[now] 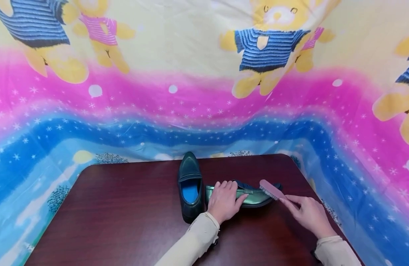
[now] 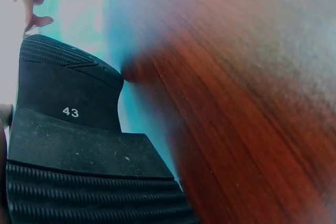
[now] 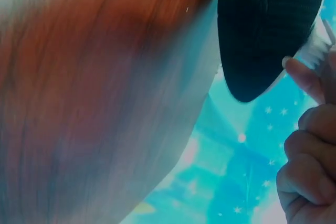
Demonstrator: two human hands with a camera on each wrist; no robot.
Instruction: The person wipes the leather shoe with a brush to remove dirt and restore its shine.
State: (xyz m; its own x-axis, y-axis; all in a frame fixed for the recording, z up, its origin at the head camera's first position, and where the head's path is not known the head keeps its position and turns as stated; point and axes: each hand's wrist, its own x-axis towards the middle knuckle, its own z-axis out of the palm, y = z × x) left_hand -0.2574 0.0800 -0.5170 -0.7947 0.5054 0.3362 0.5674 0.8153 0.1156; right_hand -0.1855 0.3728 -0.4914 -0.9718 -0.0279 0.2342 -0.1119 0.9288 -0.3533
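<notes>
Cream sleeves point(image 1: 197, 238) reach across a dark-red table point(image 1: 108, 214). Forearm angled inward, the left hand point(image 1: 225, 201) grips a green loafer point(image 1: 255, 198) at the heel end, fingers over the top, thumb apart along the near side. The right hand point(image 1: 307, 214), thumb and forefinger pinching a pink brush point(image 1: 272, 188), holds the bristles at the loafer's toe; whether they touch cannot be told. A second loafer point(image 1: 189, 170) stands just left, toe pointing away, before bear-print cloth point(image 1: 191, 103).
</notes>
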